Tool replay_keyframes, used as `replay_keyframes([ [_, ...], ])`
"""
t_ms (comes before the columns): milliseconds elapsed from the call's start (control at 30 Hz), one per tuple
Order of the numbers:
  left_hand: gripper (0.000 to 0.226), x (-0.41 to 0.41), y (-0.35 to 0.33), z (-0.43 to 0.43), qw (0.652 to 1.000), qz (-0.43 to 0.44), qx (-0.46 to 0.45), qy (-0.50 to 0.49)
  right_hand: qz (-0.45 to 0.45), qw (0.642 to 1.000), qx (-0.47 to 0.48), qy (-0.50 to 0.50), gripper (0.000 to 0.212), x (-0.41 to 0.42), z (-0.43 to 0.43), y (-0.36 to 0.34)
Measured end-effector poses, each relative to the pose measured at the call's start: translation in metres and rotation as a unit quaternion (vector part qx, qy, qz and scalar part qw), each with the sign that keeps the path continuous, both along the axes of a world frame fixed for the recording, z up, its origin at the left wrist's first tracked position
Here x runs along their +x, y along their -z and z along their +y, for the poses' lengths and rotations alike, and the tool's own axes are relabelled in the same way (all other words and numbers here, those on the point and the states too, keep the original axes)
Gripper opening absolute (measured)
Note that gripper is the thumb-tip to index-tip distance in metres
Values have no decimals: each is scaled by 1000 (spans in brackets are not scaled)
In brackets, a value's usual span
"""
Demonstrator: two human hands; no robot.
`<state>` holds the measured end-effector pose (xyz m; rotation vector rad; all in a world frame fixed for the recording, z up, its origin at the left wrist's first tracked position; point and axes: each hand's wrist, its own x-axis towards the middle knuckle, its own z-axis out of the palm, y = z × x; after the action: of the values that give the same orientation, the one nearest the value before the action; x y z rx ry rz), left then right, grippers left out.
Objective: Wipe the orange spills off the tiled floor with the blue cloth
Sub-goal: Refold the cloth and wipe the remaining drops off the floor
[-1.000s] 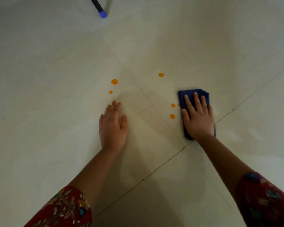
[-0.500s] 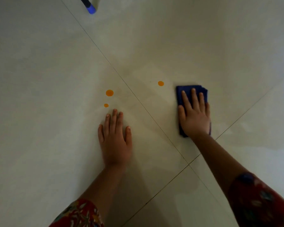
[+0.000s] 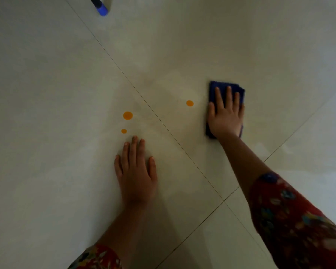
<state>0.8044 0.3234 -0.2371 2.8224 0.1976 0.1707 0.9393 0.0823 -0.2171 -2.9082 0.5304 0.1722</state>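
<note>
A folded blue cloth (image 3: 213,88) lies flat on the pale tiled floor (image 3: 66,94), and my right hand (image 3: 226,115) presses down on it with the fingers spread. One orange spot (image 3: 190,103) sits just left of the cloth. Two more orange spots, a larger one (image 3: 127,115) and a smaller one (image 3: 124,131), lie just beyond the fingertips of my left hand (image 3: 136,171). That hand rests palm down on the floor and holds nothing.
A dark pole with a blue tip (image 3: 102,10) touches the floor at the top left. Dark grout lines (image 3: 163,123) cross the floor diagonally between my hands. Red patterned sleeves (image 3: 299,220) cover both forearms.
My right hand slid the cloth forward over the floor. The orange spots beside the cloth one second ago are gone. My left hand stays planted.
</note>
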Motion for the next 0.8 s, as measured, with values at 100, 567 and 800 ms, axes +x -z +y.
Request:
replay_keyframes([
  [100,52,0,0,-1,1000,-10,-3,1,-5,993,1,-117,55,13,47,1],
  [567,52,-2,0,-3,1000,-11,10,-2,-5,995,23,-95,53,30,49,0],
  [800,53,-1,2,0,1000,-22,4,0,-20,946,15,-325,52,-82,68,-1],
])
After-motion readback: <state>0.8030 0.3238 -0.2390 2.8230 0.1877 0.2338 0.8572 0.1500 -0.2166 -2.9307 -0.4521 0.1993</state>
